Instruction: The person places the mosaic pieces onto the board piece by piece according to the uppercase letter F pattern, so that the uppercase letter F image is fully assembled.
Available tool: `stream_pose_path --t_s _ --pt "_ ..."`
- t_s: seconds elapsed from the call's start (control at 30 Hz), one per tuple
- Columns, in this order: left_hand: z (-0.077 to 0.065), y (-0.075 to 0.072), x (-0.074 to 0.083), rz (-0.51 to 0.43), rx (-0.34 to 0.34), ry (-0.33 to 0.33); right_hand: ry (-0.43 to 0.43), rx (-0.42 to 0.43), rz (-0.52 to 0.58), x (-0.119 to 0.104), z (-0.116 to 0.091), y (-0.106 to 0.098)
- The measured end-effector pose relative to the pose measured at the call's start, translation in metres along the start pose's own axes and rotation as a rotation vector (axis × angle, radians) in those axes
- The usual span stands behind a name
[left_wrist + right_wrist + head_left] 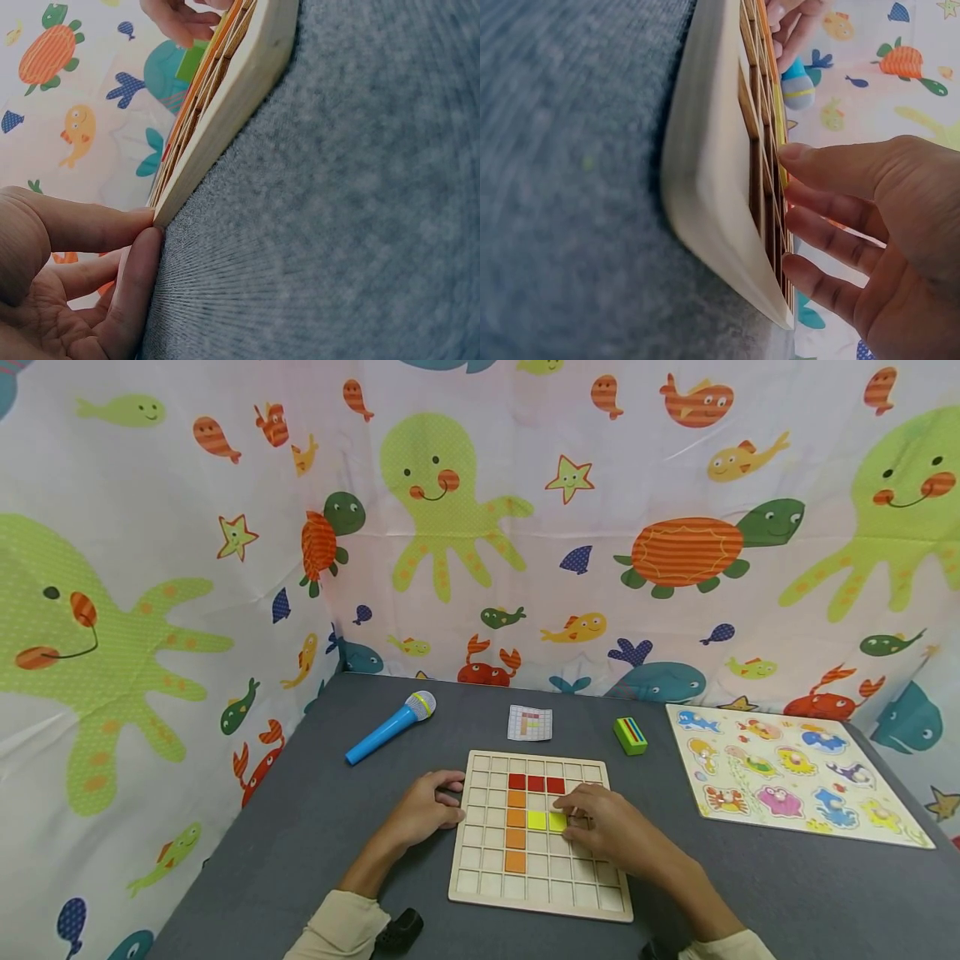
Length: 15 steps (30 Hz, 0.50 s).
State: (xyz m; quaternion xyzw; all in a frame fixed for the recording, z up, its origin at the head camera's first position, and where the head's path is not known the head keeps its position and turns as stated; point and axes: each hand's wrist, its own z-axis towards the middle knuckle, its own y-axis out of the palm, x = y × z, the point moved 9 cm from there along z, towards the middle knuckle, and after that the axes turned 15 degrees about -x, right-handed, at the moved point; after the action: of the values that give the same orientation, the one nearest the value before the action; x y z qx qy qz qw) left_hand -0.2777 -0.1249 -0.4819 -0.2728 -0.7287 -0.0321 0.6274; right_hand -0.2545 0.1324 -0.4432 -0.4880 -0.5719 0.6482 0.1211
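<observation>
A wooden grid board lies on the grey table. Its cells hold a row of red tiles, a column of orange tiles and two yellow tiles, one the left yellow tile. My left hand pinches the board's left edge between thumb and forefinger, which the left wrist view shows close up. Over the board, my right hand has thumb and forefinger at opposite edges of the right yellow tile. Its other fingers spread loosely over the cells.
Behind the board lies a small pattern card. A blue toy microphone is at the back left, a green block with coloured stripes at the back right. A sea-animal puzzle board lies far right. A printed cloth hangs behind.
</observation>
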Motion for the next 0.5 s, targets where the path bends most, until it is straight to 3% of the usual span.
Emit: stream_pose_path --t_s 0.27,0.5 --pt "0.002 0.001 -0.001 -0.011 -0.008 -0.006 0.038 -0.003 -0.048 0.005 -0.017 -0.004" --pt "0.003 0.002 -0.003 0.006 -0.008 -0.007 0.113 0.041 -0.097 0.027 -0.048 -0.015"
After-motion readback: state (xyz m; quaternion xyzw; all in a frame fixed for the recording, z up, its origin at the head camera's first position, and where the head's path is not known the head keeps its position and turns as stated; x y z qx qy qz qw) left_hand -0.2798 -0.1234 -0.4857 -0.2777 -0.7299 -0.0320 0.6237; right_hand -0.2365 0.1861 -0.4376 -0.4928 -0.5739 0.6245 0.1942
